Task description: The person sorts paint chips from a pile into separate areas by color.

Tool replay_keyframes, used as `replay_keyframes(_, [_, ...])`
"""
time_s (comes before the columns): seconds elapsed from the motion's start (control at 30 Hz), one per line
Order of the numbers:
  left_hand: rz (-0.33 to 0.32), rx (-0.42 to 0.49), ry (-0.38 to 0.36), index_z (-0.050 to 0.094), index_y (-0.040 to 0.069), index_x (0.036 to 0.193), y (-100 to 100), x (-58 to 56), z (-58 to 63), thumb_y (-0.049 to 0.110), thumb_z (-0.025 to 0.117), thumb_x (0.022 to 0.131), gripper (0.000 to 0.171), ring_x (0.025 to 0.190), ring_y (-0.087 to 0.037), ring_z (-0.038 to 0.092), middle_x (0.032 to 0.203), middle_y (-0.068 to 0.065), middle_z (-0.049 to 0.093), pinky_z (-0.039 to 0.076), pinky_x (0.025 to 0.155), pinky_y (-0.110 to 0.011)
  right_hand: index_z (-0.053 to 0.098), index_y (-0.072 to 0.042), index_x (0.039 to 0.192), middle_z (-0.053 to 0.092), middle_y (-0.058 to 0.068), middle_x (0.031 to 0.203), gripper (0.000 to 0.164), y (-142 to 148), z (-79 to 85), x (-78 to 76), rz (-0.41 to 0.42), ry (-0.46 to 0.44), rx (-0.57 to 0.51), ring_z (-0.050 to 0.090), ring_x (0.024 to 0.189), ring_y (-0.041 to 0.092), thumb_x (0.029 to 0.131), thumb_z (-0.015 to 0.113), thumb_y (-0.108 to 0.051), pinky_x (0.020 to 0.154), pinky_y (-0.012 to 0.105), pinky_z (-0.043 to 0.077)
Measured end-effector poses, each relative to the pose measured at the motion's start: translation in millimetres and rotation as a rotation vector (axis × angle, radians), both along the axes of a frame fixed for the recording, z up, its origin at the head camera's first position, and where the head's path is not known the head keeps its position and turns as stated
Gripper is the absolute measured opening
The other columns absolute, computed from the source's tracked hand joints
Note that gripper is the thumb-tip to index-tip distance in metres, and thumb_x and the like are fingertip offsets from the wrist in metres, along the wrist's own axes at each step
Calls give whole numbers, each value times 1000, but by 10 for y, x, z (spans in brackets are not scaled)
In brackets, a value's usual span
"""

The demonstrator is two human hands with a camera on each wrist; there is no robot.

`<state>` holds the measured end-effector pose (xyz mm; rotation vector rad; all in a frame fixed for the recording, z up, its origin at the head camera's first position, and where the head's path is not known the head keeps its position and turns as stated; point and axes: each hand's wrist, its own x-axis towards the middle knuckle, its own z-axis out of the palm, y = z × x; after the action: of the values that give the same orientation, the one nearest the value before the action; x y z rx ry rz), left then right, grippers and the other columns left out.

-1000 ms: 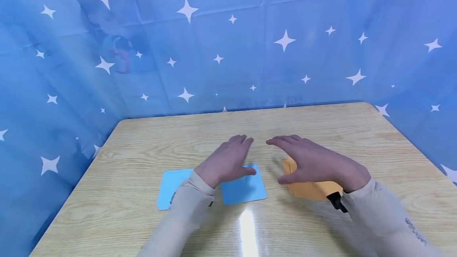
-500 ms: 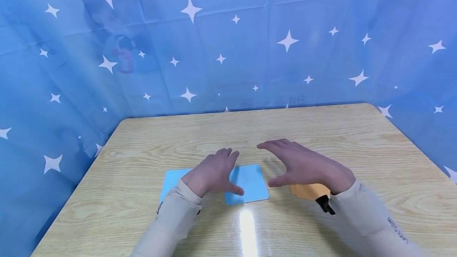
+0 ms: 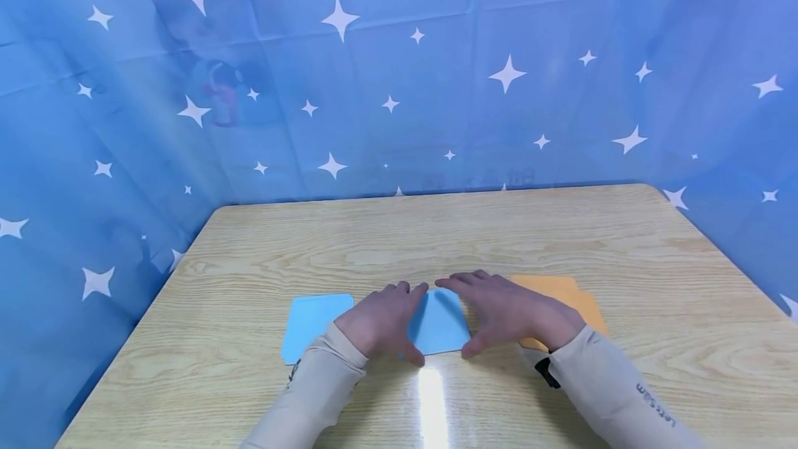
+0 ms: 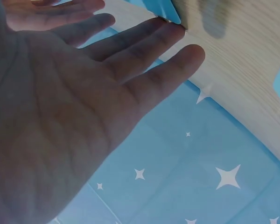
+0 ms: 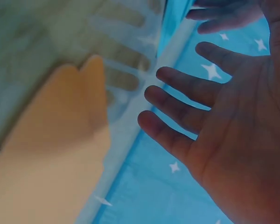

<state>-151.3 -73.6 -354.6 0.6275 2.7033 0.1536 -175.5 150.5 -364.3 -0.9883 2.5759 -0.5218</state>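
Observation:
In the head view a flat blue rectangular card point(image 3: 439, 328) with rounded corners lies at the middle of the table, between my two hands. My left hand point(image 3: 386, 321) is at its left side, fingers extended and thumb apart. On the other side my right hand point(image 3: 508, 310) is spread, its thumb by the card's near right corner. Whether either hand touches the card is hard to tell. The left wrist view has a blue card edge point(image 4: 163, 8) beside the fingertips. Neither palm, seen in the left wrist view point(image 4: 79, 107) and right wrist view point(image 5: 233, 116), holds anything.
Left of my left hand lie blue cards point(image 3: 314, 324), seemingly stacked. Orange cards point(image 3: 567, 293) overlap under and behind my right wrist. The wooden table point(image 3: 280, 241) ends at a blue star-patterned curtain point(image 3: 374, 75).
Both hands have come down and nearer to the body. The right hand has moved left and the gap between the hands has narrowed around the middle blue card. More orange cards show.

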Motion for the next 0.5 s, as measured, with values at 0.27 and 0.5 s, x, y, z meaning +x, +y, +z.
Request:
replay_keyframes(0.27, [-73,-4,79,43,10,152,25,7,-40,44,92,72,100,107,-20,56,125,-7,58,54,90,-31,42,-20,154,52,2,148,91,-28,-60,-3,37,6,-38,51,126,31,77,87,-33,98,56,44])
replay_keyframes(0.5, [-77,-6,94,43,12,151,21,10,-30,43,91,73,97,105,-19,55,123,-5,57,54,87,-31,46,-18,150,55,3,140,87,-43,-42,-1,45,43,-37,53,117,26,76,89,-34,96,53,45])
